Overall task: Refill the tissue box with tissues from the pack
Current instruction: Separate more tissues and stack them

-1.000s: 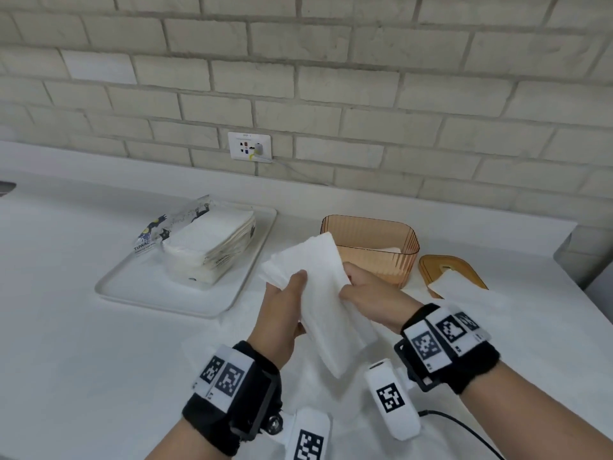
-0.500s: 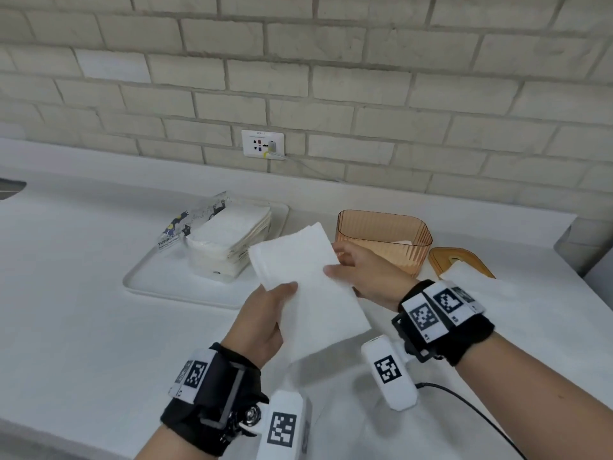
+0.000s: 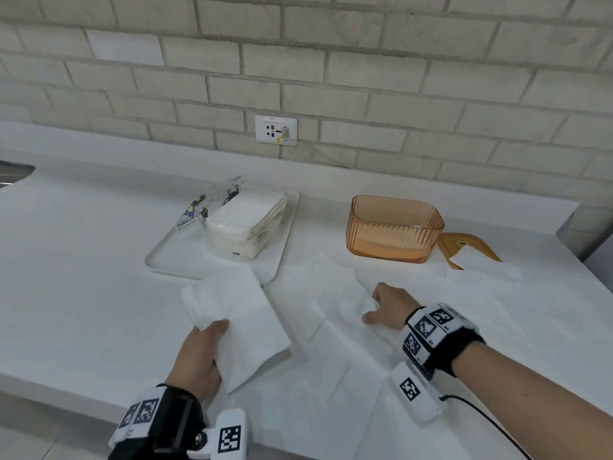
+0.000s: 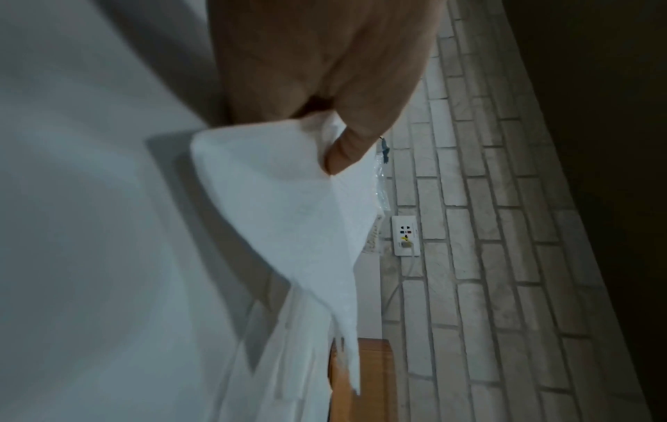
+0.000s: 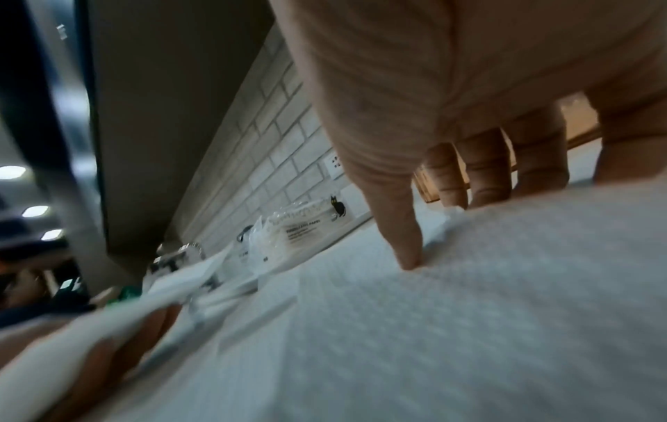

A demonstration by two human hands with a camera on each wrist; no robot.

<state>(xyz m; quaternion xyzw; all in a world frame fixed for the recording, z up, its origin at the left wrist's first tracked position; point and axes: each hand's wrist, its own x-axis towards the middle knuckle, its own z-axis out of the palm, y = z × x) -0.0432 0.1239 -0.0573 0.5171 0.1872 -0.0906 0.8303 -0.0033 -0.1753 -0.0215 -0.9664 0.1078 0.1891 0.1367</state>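
Two bare hands work over a smooth white surface (image 3: 83, 277) set against a pale brick wall (image 3: 365, 61). Toward the left, a shallow white rectangular tray (image 3: 166, 260) with rounded corners carries the torn-open clear plastic pack (image 3: 212, 204), printed with dark cartoon figures, and the thick squared stack of soft white tissues (image 3: 245, 224) it held. Just in front of the tray's near edge, the left hand (image 3: 199, 356) grips a folded, lightly quilted tissue sheet (image 3: 238, 323), thumb on top and fingers curled beneath, the sheet's far end lifted off the surface. To its right, several loose tissues (image 3: 331, 327) lie spread flat and overlapping across the middle of the surface. The right hand (image 3: 388, 307) rests on them with its fingers bent down onto the paper, which bunches at the fingertips (image 5: 483, 182). Behind that hand, near the back edge, stands the translucent amber tissue box (image 3: 394, 227), oval-cornered with ribbed walls, open at the top; a little white shows low inside. Touching its right side lies the amber lid (image 3: 457, 247), flat, with a white sheet (image 3: 477, 260) draped over it.
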